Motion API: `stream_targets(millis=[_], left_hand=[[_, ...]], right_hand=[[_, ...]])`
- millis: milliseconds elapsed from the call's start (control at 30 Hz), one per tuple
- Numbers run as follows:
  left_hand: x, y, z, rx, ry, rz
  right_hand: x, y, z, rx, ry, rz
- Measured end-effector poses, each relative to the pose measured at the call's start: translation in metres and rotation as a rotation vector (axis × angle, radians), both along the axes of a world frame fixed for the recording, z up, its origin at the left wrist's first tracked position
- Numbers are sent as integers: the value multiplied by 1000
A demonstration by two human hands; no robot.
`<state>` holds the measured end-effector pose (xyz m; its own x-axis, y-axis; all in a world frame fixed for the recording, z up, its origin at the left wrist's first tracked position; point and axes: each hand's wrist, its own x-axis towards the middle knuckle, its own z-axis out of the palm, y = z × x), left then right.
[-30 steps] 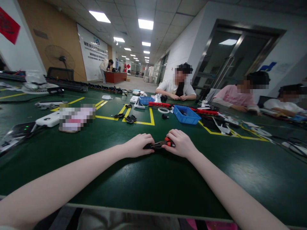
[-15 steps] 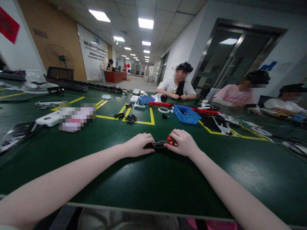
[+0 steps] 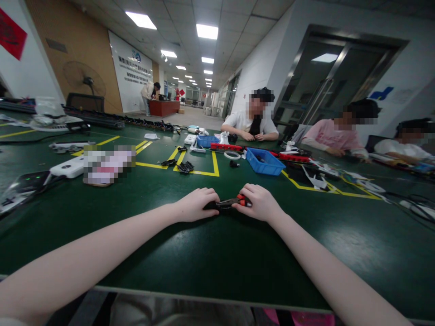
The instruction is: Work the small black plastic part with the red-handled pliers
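Note:
My right hand (image 3: 260, 201) is closed around the red-and-black handles of a pair of pliers (image 3: 232, 202). The jaws of the pliers point left, toward my left hand (image 3: 199, 204). Between the fingers and thumb of that hand is a small black part (image 3: 211, 206), mostly covered by the fingers. The plier jaws meet or overlap the black part; whether they grip it is too small to tell. Both hands rest low over the green table (image 3: 210, 258).
Ahead lie black part clusters (image 3: 186, 167), a small black piece (image 3: 234, 164), a white ring (image 3: 232, 155) and a blue bin (image 3: 264, 161). A pixelated phone (image 3: 110, 167) and white power bank (image 3: 68, 167) lie left. A person (image 3: 253, 122) sits across the table; two more sit at right.
Both hands, the pliers and the black part stay almost in place. The seated person at right has shifted slightly.

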<state>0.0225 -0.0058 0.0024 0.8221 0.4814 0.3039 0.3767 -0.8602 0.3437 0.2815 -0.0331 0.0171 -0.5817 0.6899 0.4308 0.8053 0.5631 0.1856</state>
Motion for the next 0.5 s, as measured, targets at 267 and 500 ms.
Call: stream_targets(millis=[267, 500], left_hand=[[0, 0, -3, -46, -59, 27], [-1, 7, -7, -150, -148, -1]], right_hand=[[2, 0, 3, -1, 18, -3], [5, 0, 2, 14, 72, -7]])
